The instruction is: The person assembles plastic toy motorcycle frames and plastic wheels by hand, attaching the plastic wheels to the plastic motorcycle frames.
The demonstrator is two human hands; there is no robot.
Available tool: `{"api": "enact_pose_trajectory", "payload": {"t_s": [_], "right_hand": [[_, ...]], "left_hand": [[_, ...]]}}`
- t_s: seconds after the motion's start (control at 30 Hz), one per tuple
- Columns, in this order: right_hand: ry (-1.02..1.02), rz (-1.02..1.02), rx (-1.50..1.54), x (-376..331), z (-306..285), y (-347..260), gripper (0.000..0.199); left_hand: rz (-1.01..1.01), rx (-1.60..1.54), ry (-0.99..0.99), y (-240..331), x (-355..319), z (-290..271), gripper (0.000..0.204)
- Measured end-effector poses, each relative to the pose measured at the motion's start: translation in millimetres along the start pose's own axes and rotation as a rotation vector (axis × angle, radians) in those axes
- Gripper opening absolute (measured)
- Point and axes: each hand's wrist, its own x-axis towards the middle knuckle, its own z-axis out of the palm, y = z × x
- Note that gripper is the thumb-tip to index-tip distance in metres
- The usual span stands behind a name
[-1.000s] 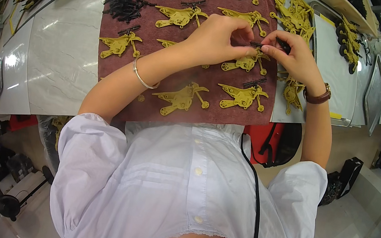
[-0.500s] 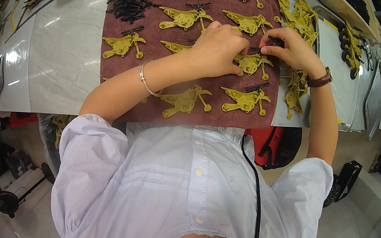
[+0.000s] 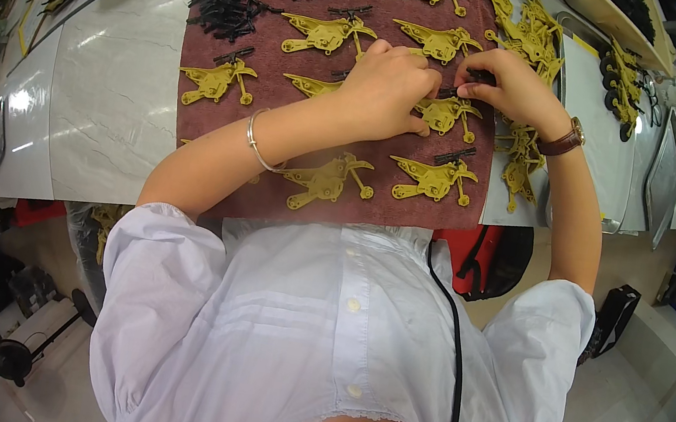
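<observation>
Low over the maroon cloth, my left hand (image 3: 385, 95) is closed, its thumb and curled fingers at the left end of a yellow plastic frame (image 3: 448, 119) shaped like a toy motorbike body. My right hand (image 3: 512, 88) pinches a small black plastic part (image 3: 480, 76) at the top of that frame. The fingertips partly hide where the two parts meet. Another yellow frame (image 3: 312, 85) lies partly under my left hand. A yellow frame with a black piece at its top (image 3: 433, 180) lies nearer to me.
More yellow frames lie spaced over the maroon cloth (image 3: 263, 124). Two heaps of black parts (image 3: 233, 7) sit at its far left. Piled yellow frames (image 3: 535, 39) border the cloth on the right, beside a metal tray (image 3: 585, 100). Bins stand along the far edge.
My right hand has shifted very slightly left at the same frame. My left hand stays in place, and the laid-out parts look the same.
</observation>
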Motion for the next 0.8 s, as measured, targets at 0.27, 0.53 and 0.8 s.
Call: {"api": "enact_pose_trajectory", "payload": {"t_s": [0.27,0.53,0.8], "right_hand": [[0.072,0.286,0.65,-13.5,-18.1,1.0,0.03],[0.121,0.001,0.623,-5.1,-16.6,-17.6,0.032],[0.265,-0.044,0.623,5.0,-11.0,-13.3,0.028]], "left_hand": [[0.061,-0.036,-0.037,-3.0,6.2,-17.1,0.033],[-0.414,-0.978,-0.019,-18.7,36.5,-38.7,0.034],[-0.427,-1.117,0.018,-31.8,43.0,-26.9,0.027]]}}
